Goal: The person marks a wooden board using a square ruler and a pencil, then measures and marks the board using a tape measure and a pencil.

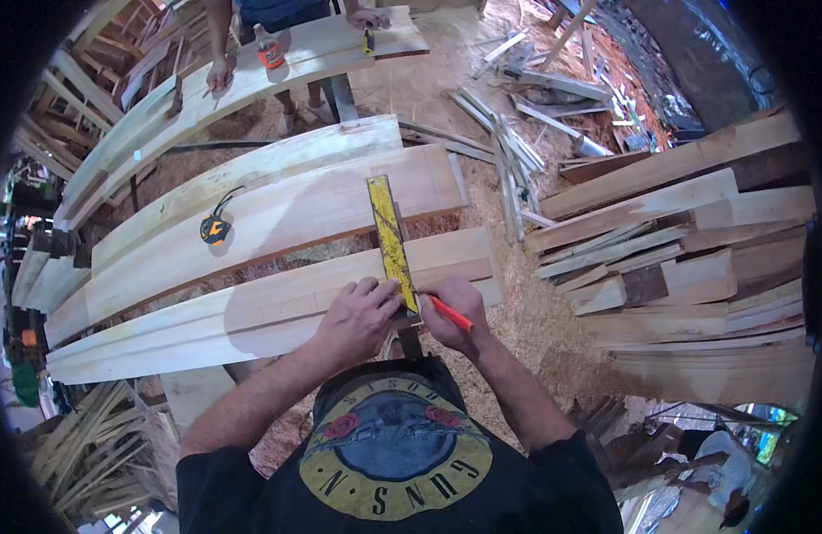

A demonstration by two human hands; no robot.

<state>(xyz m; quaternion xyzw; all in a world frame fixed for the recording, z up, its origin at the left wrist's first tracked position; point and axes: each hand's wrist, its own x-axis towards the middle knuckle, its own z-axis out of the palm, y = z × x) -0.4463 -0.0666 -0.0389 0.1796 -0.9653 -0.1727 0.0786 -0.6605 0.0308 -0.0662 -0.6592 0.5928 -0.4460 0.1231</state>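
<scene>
A yellow ruler [390, 236] with dark smudges lies across the pale boards, its near end over the nearest board [278, 298]. My left hand [359, 320] rests on that board, fingertips pressed at the ruler's left edge near its lower end. Beside the ruler's right edge, my right hand [451, 313] is closed round a red pencil [453, 313], its tip side toward the ruler. A black and orange tape measure [215, 230] sits on the middle board [286, 222], left of the ruler.
Across the workspace, a person's hands [220, 76] rest at a long board [340, 55] holding a bottle [269, 49] and a yellow-black tool [368, 42]. Stacked planks [696, 240] lie at right; scrap strips [91, 445] lie lower left. Another person [727, 472] is at lower right.
</scene>
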